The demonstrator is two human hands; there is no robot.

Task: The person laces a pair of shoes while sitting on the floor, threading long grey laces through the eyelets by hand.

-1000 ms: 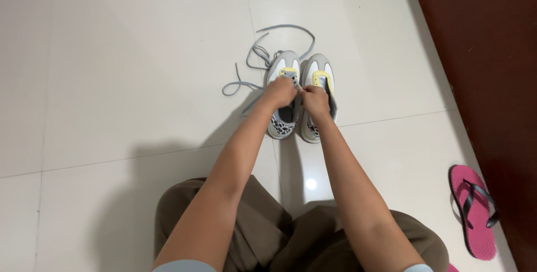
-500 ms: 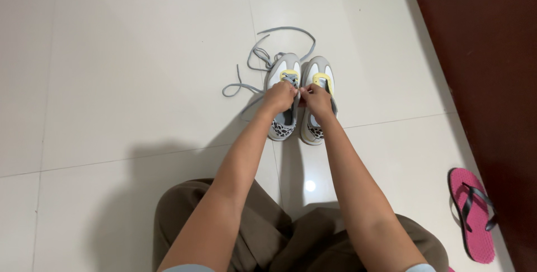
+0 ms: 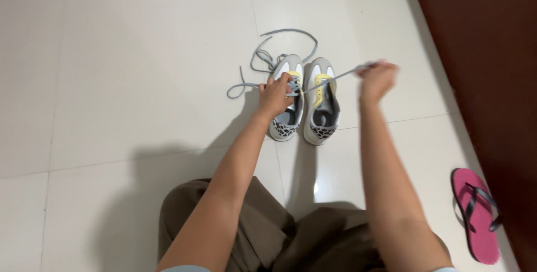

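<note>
Two grey and white sneakers with yellow tongues stand side by side on the white tile floor: the left shoe (image 3: 286, 116) and the right shoe (image 3: 321, 110). My left hand (image 3: 275, 95) rests on the left shoe's lacing, fingers closed around it. My right hand (image 3: 377, 80) is raised to the right of the shoes, blurred, pinching one end of a grey shoelace (image 3: 330, 77) that runs taut back to the left shoe. The lace's other loose part (image 3: 268, 54) curls on the floor beyond the shoes.
A pink flip-flop with a dark strap (image 3: 475, 216) lies at the lower right beside a dark brown wall or door (image 3: 481, 54). My knees in brown trousers (image 3: 263, 238) fill the bottom of the view.
My right hand has left the shoes and swung up and to the right, drawing the grey lace out taut. My left hand stays on the left shoe.
</note>
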